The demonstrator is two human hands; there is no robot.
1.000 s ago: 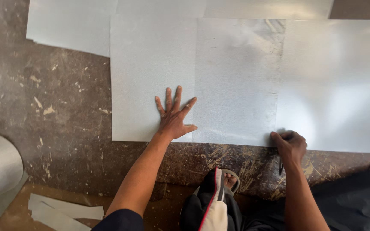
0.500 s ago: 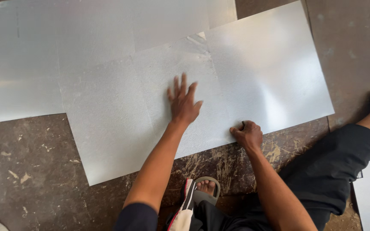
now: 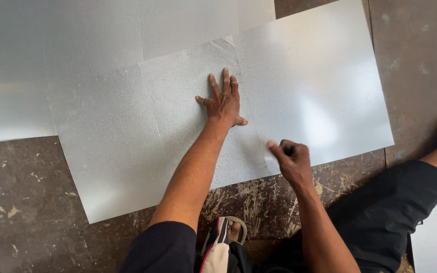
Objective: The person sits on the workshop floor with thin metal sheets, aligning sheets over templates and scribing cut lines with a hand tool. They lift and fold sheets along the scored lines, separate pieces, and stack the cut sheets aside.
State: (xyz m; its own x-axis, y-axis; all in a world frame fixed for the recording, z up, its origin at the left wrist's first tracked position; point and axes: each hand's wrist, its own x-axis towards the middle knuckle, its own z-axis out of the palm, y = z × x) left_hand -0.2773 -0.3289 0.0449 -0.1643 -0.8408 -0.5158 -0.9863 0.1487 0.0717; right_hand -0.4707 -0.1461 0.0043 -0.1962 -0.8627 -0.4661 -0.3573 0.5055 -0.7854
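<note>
Nearest the camera, a sandalled foot [image 3: 234,228] rests on the scuffed brown floor [image 3: 21,202], with a dark trouser leg [image 3: 385,207] stretched out to the right. Just beyond, the right hand [image 3: 292,159] is curled into a near fist at the near edge of the metal sheet [image 3: 309,86], its fingers [image 3: 275,146] closed narrowly on a small dark tool [image 3: 288,149] that is mostly hidden; what kind of tool it is cannot be told. Judging by the pose, this looks like marking or scoring a line up the sheet from its edge, and the next stroke would call for a steady tip and a sheet that does not slip. Farther out, the left hand [image 3: 223,101] lies flat with fingers spread, holding nothing, pressing the sheet onto the floor. The sheet lies directly under both hands; further grey sheets [image 3: 77,60] overlap it beyond and to the left
</note>
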